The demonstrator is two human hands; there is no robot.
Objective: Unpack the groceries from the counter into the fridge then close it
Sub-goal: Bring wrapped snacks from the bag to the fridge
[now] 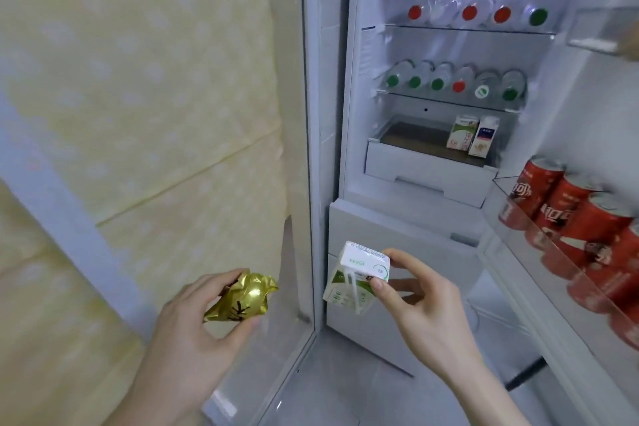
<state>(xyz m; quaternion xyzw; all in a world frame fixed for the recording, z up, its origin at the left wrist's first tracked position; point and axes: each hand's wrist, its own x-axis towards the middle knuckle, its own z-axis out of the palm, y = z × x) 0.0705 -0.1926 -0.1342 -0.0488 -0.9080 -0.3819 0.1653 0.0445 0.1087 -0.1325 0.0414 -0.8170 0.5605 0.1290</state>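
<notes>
The fridge (349, 121) stands open in front of me, lit inside. My left hand (193, 328) holds a crumpled gold foil packet (243, 297) at the lower left, just outside the fridge's left wall. My right hand (425, 301) pinches a small green-and-white carton (356, 277) by its top, low in front of the lower drawers. Two similar cartons (472, 137) stand upright at the right of the open white drawer (425, 169).
Two glass shelves carry rows of lying bottles with red and green caps (453, 79). The door shelf on the right holds several red cans (567, 218). A yellow patterned cloth (138, 97) covers the surface on the left. Grey floor lies below.
</notes>
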